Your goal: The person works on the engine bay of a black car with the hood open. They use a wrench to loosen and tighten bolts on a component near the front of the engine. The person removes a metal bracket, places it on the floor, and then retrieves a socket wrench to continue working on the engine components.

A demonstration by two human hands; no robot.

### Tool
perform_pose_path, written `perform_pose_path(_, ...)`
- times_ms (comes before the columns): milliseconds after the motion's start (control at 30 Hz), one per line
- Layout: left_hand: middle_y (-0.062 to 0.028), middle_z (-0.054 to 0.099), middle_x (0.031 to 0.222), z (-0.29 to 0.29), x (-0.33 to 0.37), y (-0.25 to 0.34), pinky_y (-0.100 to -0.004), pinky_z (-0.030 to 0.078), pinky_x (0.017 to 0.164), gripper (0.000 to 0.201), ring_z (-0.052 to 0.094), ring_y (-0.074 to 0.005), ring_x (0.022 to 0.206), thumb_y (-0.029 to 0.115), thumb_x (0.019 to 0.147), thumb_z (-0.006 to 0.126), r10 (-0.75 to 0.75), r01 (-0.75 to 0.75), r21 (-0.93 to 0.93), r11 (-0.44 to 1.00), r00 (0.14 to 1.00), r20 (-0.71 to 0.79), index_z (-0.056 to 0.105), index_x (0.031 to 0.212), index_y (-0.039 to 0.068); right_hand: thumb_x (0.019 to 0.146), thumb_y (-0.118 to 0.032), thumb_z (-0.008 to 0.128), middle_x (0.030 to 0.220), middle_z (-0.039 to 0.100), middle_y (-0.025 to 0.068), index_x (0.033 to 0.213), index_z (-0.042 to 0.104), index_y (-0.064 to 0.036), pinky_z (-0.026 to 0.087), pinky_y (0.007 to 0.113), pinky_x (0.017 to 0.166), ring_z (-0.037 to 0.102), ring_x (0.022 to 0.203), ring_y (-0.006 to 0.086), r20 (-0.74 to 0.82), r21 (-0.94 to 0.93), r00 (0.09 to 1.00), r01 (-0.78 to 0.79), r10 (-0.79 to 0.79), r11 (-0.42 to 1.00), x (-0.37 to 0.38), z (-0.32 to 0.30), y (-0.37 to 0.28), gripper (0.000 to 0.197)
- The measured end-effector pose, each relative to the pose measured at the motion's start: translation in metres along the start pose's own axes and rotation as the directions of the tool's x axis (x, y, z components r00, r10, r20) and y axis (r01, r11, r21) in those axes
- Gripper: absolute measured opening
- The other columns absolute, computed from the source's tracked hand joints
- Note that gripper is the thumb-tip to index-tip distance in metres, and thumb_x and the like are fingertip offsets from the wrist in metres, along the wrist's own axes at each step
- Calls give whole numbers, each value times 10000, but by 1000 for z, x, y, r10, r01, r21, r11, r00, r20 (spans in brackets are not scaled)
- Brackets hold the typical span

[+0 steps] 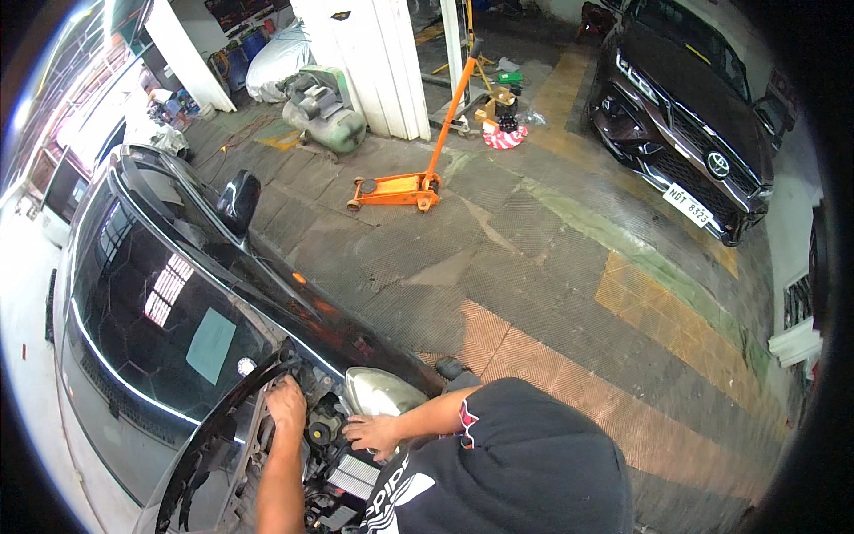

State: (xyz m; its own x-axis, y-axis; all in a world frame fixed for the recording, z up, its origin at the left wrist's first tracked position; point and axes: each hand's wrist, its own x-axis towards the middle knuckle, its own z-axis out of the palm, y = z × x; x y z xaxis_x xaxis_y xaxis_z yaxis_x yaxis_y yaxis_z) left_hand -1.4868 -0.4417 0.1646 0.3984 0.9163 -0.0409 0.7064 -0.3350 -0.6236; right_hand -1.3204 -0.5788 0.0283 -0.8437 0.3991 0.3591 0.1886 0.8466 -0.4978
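Leaning over the open engine bay of a dark car (311, 311), I have both bare hands inside its near corner. My left hand (286, 402) is at the bay's inner edge, fingers curled down; whatever they grip is hidden. My right hand (372, 433) lies palm down beside the headlight (382, 392), its fingers apart and pointing left, holding nothing. Between my hands sits a round dark part with a yellowish cap (318, 432). Just below my right hand is a pale ribbed rectangular piece (354, 476). The raised dark hood (200, 463) curves along the left of my arm.
An orange floor jack (396, 189) with a long upright handle stands on the matted floor. Behind it are a green air compressor (325, 120) and a white pillar (369, 67). Another dark car (680, 116) is parked at the far right. Small boxes (496, 105) lie near the pillar.
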Motion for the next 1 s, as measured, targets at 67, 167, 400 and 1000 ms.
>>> perform_pose_path(67, -56, 721, 807, 2, 2, -7, -363, 566, 662, 208, 725, -220, 734, 267, 968, 507, -22, 22, -108, 994, 1000, 1, 646, 909, 122, 663, -362, 778, 1204, 546, 156, 1067, 630, -74, 291, 595, 1092, 436, 1296, 376, -221, 180, 975, 9, 32, 984, 13, -6, -4, 517)
perform_pose_path(167, -100, 737, 801, 5, 5, -17, -376, 580, 653, 312, 737, -246, 732, 292, 978, 483, -112, 120, -149, 981, 992, 61, 697, 877, 89, 833, -271, 682, 1051, 635, 137, 1049, 643, -48, 464, 446, 924, 598, 1051, 328, -290, 581, 873, -165, 392, 797, 58, -4, 2, 313)
perform_pose_path(400, -206, 721, 941, 4, -2, -2, -492, 569, 781, 475, 714, -379, 897, 446, 994, 447, -301, 460, -478, 748, 878, 373, 613, 1085, 11, 929, -219, 647, 1262, 570, 212, 1473, 278, 59, 449, 374, 994, 555, 1147, 263, -22, 999, 477, 32, 878, 8, 159, 13, 87, 714)
perform_pose_path(1000, -135, 723, 761, 26, 0, -4, -391, 562, 590, 227, 723, -247, 689, 211, 871, 565, -132, 139, -298, 944, 990, 44, 674, 927, 20, 857, -548, 662, 1313, 535, 319, 1274, 486, 95, 381, 457, 1077, 495, 1252, 457, -200, 781, 284, -531, 938, 328, 188, 32, 154, 787)
